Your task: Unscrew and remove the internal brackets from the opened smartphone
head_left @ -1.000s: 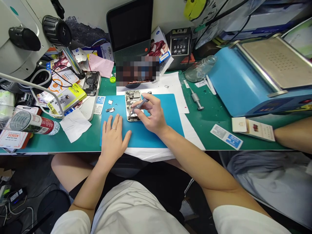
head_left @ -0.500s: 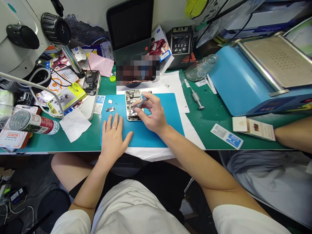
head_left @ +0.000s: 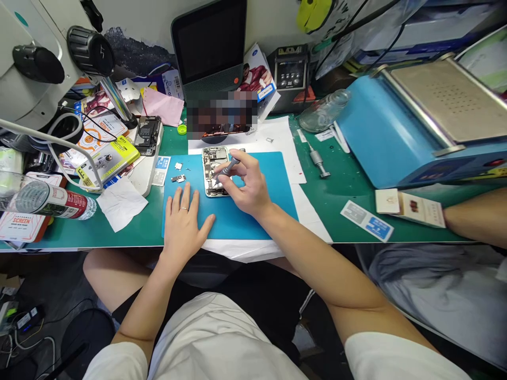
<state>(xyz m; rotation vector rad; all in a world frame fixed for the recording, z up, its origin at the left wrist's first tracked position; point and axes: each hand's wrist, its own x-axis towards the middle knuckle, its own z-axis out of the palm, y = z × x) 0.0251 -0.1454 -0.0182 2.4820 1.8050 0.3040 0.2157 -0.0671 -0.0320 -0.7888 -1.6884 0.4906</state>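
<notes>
An opened smartphone (head_left: 210, 168) with its inner boards bared lies on the blue mat (head_left: 261, 216). My right hand (head_left: 250, 184) is closed around a grey screwdriver (head_left: 228, 167), held slanted with its tip down at the lower part of the phone; the exact contact point is too small to make out. Flat on the mat, fingers spread, rests my left hand (head_left: 182, 221), left of and below the phone. Just beyond its fingertips are a small metal phone part (head_left: 178, 178) and a little silvery plate (head_left: 178, 165).
A second screwdriver (head_left: 318, 161) lies right of the mat, near a glass jar (head_left: 325, 111) and a blue machine (head_left: 400, 142). Another person's arm (head_left: 471, 216) reaches in beside a small box (head_left: 420, 208). At left lie a bottle (head_left: 55, 199), a tissue (head_left: 122, 203) and another opened phone (head_left: 148, 135).
The view has shifted very slightly. Both hands, the screwdriver and the phone keep practically the same places.
</notes>
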